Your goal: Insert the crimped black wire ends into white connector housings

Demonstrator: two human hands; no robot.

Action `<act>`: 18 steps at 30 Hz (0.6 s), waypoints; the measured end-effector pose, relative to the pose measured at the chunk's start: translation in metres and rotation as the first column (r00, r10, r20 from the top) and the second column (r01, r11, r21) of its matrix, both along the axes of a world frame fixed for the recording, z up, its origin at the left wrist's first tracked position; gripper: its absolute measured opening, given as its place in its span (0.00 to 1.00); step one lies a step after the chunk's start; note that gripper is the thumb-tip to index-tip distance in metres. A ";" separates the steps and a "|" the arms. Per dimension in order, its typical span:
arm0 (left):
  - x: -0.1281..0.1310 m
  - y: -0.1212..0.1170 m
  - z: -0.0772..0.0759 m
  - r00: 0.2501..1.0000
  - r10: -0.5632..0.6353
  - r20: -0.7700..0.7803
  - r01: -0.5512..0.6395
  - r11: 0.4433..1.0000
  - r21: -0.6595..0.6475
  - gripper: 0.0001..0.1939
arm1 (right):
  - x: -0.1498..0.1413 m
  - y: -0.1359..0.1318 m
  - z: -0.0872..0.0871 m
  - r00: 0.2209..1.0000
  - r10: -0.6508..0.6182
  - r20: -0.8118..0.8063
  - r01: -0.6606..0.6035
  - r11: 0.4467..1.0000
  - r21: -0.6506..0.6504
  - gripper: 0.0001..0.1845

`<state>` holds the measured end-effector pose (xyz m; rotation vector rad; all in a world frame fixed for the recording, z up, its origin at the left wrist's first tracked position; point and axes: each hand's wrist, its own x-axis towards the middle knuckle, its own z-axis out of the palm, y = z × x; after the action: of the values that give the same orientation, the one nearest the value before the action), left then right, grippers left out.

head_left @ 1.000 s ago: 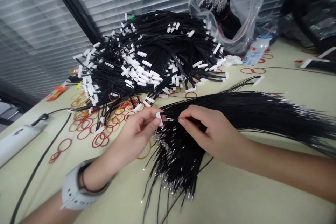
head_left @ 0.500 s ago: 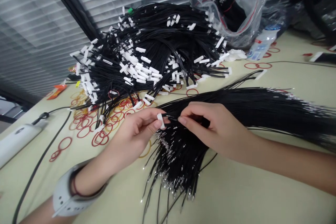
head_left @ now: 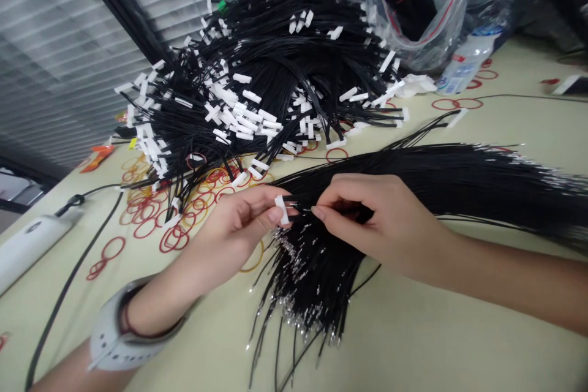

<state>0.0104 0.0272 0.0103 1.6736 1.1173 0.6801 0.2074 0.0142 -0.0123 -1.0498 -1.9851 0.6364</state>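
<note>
Moved: head cam dips, hands barely shift.
L hand [head_left: 234, 226]: pinching white connector [head_left: 282, 210].
R hand [head_left: 362, 214]: pinching black wires [head_left: 312, 275] just beside it.
Writing: plastic bottle [head_left: 463, 67] label too small.

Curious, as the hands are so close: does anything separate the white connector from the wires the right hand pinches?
Nothing visible: only black wires cross the small gap between the white connector in the left hand and the right hand.
</note>
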 end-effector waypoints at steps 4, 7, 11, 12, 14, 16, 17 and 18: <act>-0.002 0.000 -0.002 1.000 -0.011 0.023 0.011 1.000 -0.009 0.05 | 0.001 -0.001 0.001 1.000 -0.007 0.012 0.007 1.000 -0.013 0.07; -0.002 0.001 -0.003 0.999 -0.015 0.031 0.015 1.000 0.009 0.05 | 0.000 -0.001 0.001 1.000 -0.009 0.015 0.009 1.000 -0.015 0.07; -0.001 0.002 -0.002 1.000 -0.017 0.007 0.017 1.000 0.018 0.05 | 0.000 0.000 0.001 1.000 -0.004 0.017 0.004 1.000 -0.021 0.07; 0.000 0.002 -0.001 1.000 -0.022 -0.005 0.022 0.999 0.023 0.05 | 0.000 0.001 0.000 1.000 -0.001 0.018 0.001 1.000 -0.020 0.07; 0.000 0.002 0.000 0.999 -0.035 -0.024 0.036 0.999 0.031 0.05 | 0.000 0.001 0.000 1.000 0.002 0.019 -0.002 1.000 -0.012 0.07; 0.000 0.002 0.000 0.998 -0.050 -0.026 0.051 0.998 0.031 0.06 | 0.000 0.001 0.000 1.000 -0.001 0.020 0.001 1.000 -0.008 0.07; 0.000 0.002 0.000 0.998 -0.059 -0.020 0.059 0.998 0.029 0.06 | 0.001 0.001 0.000 1.000 -0.002 0.021 0.002 1.000 -0.009 0.07; -0.001 0.002 0.000 0.998 -0.065 -0.013 0.065 0.998 0.023 0.06 | 0.001 0.000 0.000 1.000 0.001 0.022 0.000 1.000 -0.010 0.07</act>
<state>0.0099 0.0294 0.0102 1.7287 1.0621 0.6448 0.2083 0.0146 -0.0127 -1.0670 -2.0035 0.6382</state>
